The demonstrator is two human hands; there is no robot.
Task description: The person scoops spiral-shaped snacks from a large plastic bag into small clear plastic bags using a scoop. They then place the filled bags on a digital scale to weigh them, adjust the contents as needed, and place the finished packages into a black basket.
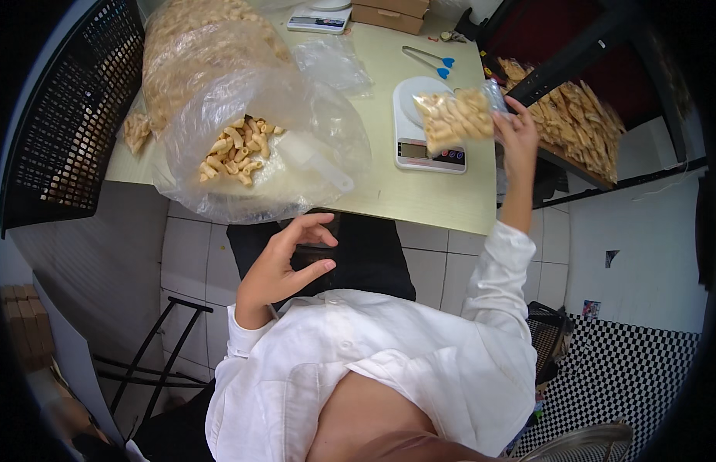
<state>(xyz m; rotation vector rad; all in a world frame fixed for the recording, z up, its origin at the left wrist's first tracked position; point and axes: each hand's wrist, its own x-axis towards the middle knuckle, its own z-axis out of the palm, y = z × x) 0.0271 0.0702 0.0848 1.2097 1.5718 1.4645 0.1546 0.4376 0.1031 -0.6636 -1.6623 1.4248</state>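
Observation:
My right hand [517, 128] grips the top of a small clear bag of tube-shaped snacks [455, 118]. This bag is held over a white digital kitchen scale [409, 118] and hides part of its platform and display panel. With nothing in it, my left hand [294, 251] hovers over my lap, fingers apart, just in front of the table edge. Beyond it lies a large open plastic bag [213, 110]. Loose curved snack tubes [239, 147] show in its mouth, beside a white plastic scoop [317, 161].
Blue-tipped tongs [424, 59], flat empty plastic bags [333, 63], a second scale [319, 18] and cardboard boxes [390, 14] lie farther back on the table [433, 211]. A black plastic crate [75, 110] stands left. Bagged snacks [583, 124] fill a shelf at right.

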